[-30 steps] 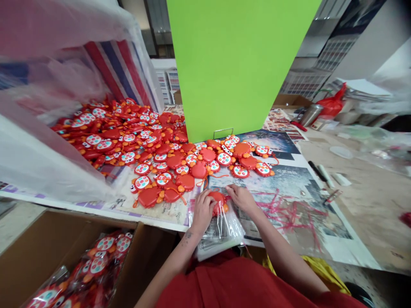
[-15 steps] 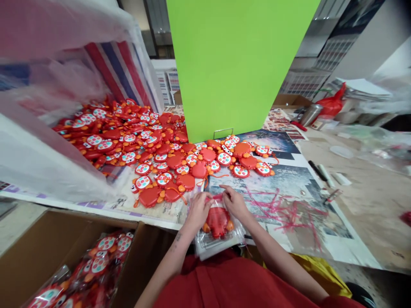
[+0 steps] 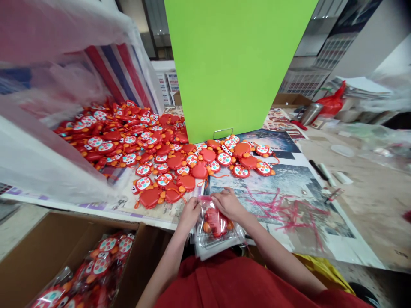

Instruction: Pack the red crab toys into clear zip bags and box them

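Note:
A red crab-shaped toy (image 3: 217, 222) lies inside a clear plastic bag (image 3: 205, 244), on top of a stack of similar bags at the table's front edge. My left hand (image 3: 190, 214) pinches the left end of the bag's pink top edge. My right hand (image 3: 228, 204) has its thumb and fingers closed on that same edge, farther right. Beyond my hands spreads a heap of loose red crab toys (image 3: 176, 161) with white, dotted buttons and orange claws.
A cardboard box (image 3: 128, 261) at lower left holds bagged crab toys. A tall green panel (image 3: 237, 68) stands behind the heap, and a large plastic-lined sack (image 3: 64, 167) at left spills toys. Pink strips (image 3: 285, 209), markers (image 3: 326, 174) and a metal flask (image 3: 311, 114) lie rightward.
My left hand has shifted left along the bag's top edge. My right hand has moved slightly left and its fingers have come down closer to the edge.

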A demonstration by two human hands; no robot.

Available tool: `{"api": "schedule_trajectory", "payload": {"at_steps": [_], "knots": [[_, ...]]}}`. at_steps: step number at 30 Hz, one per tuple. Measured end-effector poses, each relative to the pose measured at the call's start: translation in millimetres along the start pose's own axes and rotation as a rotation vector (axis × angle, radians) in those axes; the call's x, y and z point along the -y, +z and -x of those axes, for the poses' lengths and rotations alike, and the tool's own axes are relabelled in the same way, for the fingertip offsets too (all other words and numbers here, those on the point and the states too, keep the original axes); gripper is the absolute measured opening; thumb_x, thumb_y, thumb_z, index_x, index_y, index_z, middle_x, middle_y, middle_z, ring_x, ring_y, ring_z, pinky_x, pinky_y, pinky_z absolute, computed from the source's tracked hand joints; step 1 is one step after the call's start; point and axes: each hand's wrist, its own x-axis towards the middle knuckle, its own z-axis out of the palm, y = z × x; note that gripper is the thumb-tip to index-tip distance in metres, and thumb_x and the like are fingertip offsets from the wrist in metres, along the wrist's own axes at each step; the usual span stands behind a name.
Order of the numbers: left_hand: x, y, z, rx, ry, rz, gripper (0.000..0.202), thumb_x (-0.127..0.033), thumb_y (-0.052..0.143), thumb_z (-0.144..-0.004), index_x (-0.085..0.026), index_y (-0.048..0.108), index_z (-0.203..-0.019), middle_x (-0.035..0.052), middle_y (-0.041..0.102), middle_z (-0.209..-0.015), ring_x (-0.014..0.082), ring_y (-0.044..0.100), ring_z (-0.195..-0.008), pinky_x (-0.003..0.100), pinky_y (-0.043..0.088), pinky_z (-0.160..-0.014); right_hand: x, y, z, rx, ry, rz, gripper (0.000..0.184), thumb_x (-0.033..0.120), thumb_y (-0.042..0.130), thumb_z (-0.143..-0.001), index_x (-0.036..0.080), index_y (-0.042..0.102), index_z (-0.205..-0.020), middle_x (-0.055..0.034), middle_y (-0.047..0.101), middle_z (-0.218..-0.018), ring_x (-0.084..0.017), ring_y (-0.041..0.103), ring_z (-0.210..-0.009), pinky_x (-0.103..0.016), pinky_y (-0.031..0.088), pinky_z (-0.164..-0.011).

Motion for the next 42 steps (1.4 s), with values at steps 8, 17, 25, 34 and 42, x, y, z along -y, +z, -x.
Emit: {"api": "schedule_trajectory", "payload": {"at_steps": [8,17,25,34,42], "knots": [[-26.5,8.1,7.4,0.099,0.16,-0.014,0.029,-0.038,0.058,-0.084,-0.016,0.064,-0.101,0.0067,0.071,-0.093,0.0214,0.066,-0.091,0.032,0.053,-0.082,4.4,-11.3,-1.5,-0.204,-0.093,-0.127,0.036,0.025,0.058,-0.091,0.021,0.058,-0.126,-0.0083,0.068,-0.102,-0.024,0.057,-0.098,-0.038,0.042,-0.088],[-58.5,9.5,23.3,0.105,0.259,-0.636,0.028,-0.017,0.039,-0.093,-0.016,0.064,-0.105,0.0102,0.071,-0.092,0.0238,0.067,-0.09,0.032,0.048,-0.079,21.7,-7.7,-9.2,-0.358,-0.242,0.065,0.041,0.011,0.049,-0.092,0.02,0.056,-0.131,-0.0081,0.069,-0.093,-0.024,0.054,-0.099,-0.038,0.041,-0.087],[-44.3,13.8,18.3,0.155,0.287,-0.39,0.03,-0.023,0.046,-0.091,-0.024,0.067,-0.113,0.0071,0.071,-0.111,0.0247,0.064,-0.108,0.034,0.049,-0.092,-10.5,-9.7,-5.2,-0.369,0.168,-0.129,0.032,0.014,0.056,-0.078,0.022,0.063,-0.107,-0.004,0.072,-0.087,-0.026,0.055,-0.092,-0.041,0.036,-0.086],[1.0,4.2,-4.8,0.118,0.045,-0.074,0.031,-0.036,0.054,-0.086,-0.015,0.067,-0.104,0.009,0.072,-0.099,0.0228,0.068,-0.09,0.035,0.053,-0.082,-143.2,-45.7,104.5,-0.329,0.823,0.271,0.022,0.027,0.052,-0.079,0.022,0.072,-0.089,-0.0116,0.07,-0.089,-0.035,0.055,-0.098,-0.055,0.035,-0.09],[-13.2,14.9,-1.3,0.236,-0.054,0.048,0.036,-0.047,0.068,-0.073,-0.016,0.061,-0.088,0.0036,0.067,-0.081,0.0157,0.06,-0.068,0.023,0.046,-0.055,-101.1,-51.4,92.8,-0.488,0.539,0.308,0.036,0.018,0.048,-0.083,0.019,0.069,-0.111,-0.0148,0.061,-0.119,-0.032,0.053,-0.11,-0.049,0.04,-0.093]]}}
